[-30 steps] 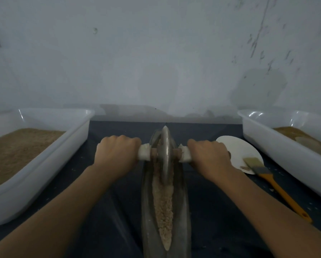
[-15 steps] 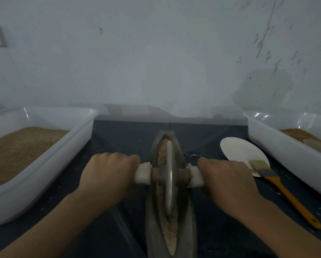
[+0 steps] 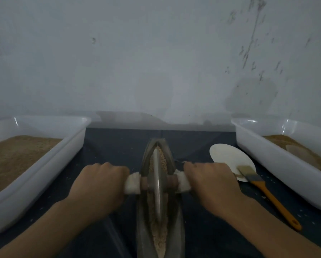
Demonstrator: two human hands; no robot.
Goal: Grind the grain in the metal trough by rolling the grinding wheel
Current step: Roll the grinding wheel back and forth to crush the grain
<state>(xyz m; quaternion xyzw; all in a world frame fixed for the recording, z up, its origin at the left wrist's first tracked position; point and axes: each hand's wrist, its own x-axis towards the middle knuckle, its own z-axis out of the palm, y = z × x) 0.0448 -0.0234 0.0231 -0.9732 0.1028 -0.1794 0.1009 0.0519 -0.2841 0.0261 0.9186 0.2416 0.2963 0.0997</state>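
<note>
A long boat-shaped metal trough [image 3: 178,231] runs away from me down the middle of the dark cloth. Pale crushed grain [image 3: 158,237] lies along its groove. A thin metal grinding wheel [image 3: 157,185] stands upright in the groove near the middle of the trough. Its wooden axle sticks out on both sides, wrapped in white cloth. My left hand [image 3: 100,185] grips the left axle handle. My right hand [image 3: 211,185] grips the right axle handle. Both fists hide the handle ends.
A white tub [image 3: 59,164] of brown grain stands at the left. Another white tub [image 3: 267,164] with brown powder stands at the right. A white plate [image 3: 228,155] and an orange-handled brush [image 3: 269,196] lie between the trough and the right tub. A grey wall rises behind.
Both hands pulled the wheel from the far end of the trough toward me to its middle, then pushed it slightly away again; grain shows at the far end now.
</note>
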